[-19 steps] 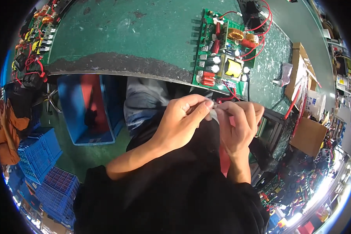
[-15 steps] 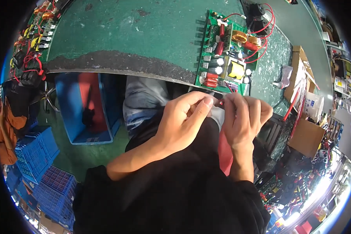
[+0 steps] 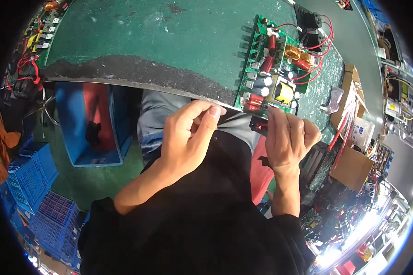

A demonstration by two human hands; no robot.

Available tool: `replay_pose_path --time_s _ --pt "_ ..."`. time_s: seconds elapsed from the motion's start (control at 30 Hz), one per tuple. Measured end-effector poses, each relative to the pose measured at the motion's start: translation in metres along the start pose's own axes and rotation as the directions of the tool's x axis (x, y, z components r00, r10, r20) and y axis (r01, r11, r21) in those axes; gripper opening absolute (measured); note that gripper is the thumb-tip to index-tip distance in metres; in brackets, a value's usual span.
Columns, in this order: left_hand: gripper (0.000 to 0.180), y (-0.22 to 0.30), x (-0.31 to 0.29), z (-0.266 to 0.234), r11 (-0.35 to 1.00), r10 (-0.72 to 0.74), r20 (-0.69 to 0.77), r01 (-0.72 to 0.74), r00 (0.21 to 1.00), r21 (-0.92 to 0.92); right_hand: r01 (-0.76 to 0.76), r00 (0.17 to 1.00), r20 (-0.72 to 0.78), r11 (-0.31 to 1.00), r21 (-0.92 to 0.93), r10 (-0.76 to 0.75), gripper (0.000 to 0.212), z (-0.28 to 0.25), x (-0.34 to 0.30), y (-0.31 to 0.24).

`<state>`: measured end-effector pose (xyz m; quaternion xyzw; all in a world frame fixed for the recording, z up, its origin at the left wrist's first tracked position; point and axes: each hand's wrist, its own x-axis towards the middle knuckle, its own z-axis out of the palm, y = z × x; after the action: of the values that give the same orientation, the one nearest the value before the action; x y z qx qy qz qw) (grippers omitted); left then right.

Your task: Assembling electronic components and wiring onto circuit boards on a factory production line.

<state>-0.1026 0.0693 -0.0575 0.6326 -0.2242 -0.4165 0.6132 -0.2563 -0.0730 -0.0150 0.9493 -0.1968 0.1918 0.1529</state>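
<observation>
My left hand (image 3: 188,133) is closed in a pinch just off the table's front edge, thumb against forefinger. Anything between those fingertips is too small or hidden to make out. To its right, my right hand (image 3: 289,140) has its fingers closed on a small black part with red on it (image 3: 259,125). The two hands are apart. Just beyond the right fingertips, a green circuit board (image 3: 257,68) lies at the table edge, with red capacitors, copper coils and a yellow-wrapped transformer (image 3: 284,93). Red wires (image 3: 328,34) loop off its far right side.
The green tabletop (image 3: 124,36) has a worn dark front edge. More circuit boards (image 3: 40,39) lie at the far left. On the right stand a cardboard box (image 3: 348,94) and a heap of electronic parts (image 3: 335,206). Blue crates (image 3: 30,174) stack at left; a blue bin (image 3: 98,161) sits under the table.
My hands have drawn apart, the left one moving left. The black part by my right fingertips now shows more clearly. The whole view has shifted slightly.
</observation>
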Motion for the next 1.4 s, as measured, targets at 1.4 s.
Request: replay_pose_path --time_s 1.4 --pt "0.023 0.016 -0.017 -0.002 0.991 0.073 -0.094 -0.062 0.993 0.122 -0.814 0.579 -0.034 0.58 0.024 0.814 0.035 -0.028 0.006 0.11"
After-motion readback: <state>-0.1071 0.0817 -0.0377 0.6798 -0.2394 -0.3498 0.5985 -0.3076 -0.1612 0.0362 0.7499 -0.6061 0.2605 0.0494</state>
